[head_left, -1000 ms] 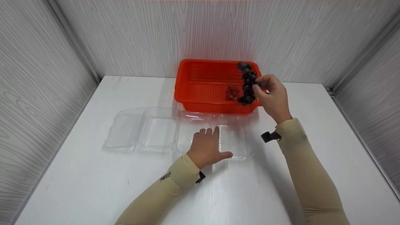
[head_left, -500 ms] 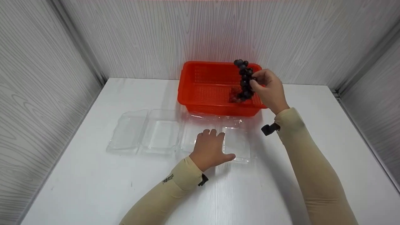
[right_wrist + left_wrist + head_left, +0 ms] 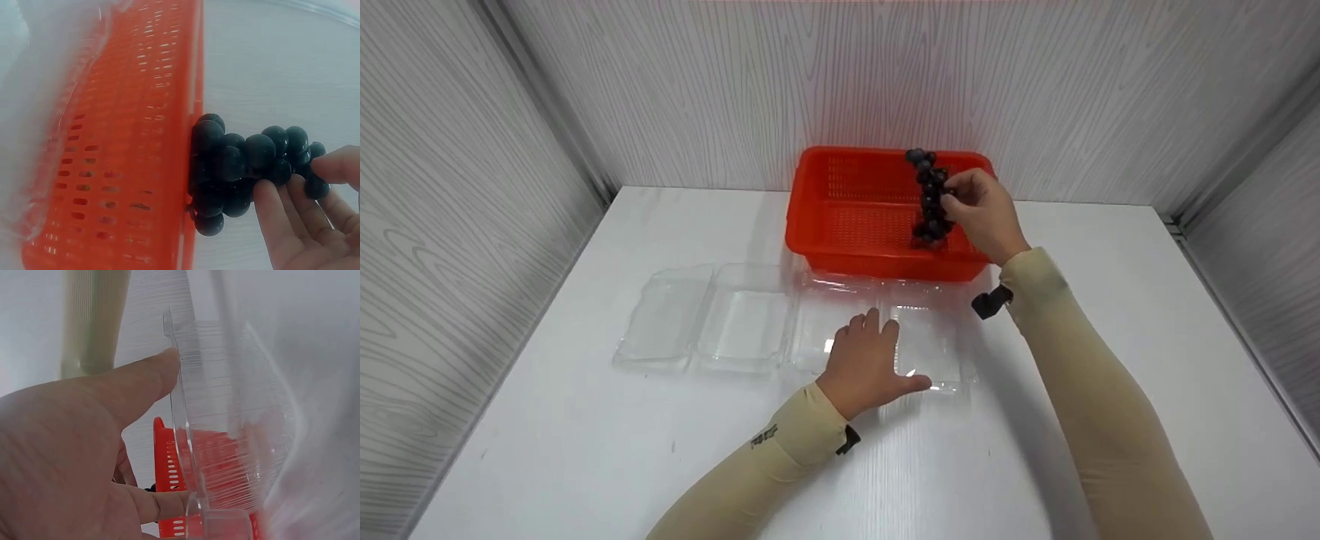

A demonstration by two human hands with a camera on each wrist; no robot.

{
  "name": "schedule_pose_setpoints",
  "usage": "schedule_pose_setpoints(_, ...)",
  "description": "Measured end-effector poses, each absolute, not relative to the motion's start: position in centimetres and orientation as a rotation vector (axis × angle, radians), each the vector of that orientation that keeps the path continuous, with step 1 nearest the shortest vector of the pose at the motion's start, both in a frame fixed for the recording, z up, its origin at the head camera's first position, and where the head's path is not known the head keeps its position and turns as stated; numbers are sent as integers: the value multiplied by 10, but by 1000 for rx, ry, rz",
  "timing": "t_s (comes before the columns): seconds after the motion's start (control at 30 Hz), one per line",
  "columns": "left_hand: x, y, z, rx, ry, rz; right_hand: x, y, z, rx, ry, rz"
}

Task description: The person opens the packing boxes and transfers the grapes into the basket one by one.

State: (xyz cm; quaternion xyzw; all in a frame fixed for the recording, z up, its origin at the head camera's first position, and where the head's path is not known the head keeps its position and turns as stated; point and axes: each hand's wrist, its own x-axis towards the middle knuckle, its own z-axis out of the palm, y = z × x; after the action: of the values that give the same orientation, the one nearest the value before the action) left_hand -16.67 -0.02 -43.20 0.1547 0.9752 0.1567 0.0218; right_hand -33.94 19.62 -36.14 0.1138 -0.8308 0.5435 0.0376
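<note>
My right hand (image 3: pixel 982 214) pinches a bunch of black grapes (image 3: pixel 931 199) between thumb and fingers, over the right part of a red plastic basket (image 3: pixel 877 262). The right wrist view has the dark, round grapes (image 3: pixel 230 163) beside the basket's slotted wall (image 3: pixel 129 140). My left hand (image 3: pixel 866 367) lies spread on an opened clear plastic clamshell box (image 3: pixel 926 337) in front of the basket. In the left wrist view, its thumb and a finger touch the rim of that box (image 3: pixel 180 410). The black bunch largely hides a small red bunch in the basket.
A second opened clear clamshell box (image 3: pixel 746 322) lies to the left on the white table (image 3: pixel 585 435). The basket stands near the back wall (image 3: pixel 720 90), with side walls at left and right.
My right hand has carried the black grapes leftward over the basket, and they now cover most of the red bunch. My left hand stays on the box. The head view has shifted slightly.
</note>
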Motion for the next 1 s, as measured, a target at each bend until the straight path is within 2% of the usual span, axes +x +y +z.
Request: schedule_pose_setpoints(1.0, -168, -3, -436, 420, 3010, 482, -348, 168, -381, 360, -2796, 1540)
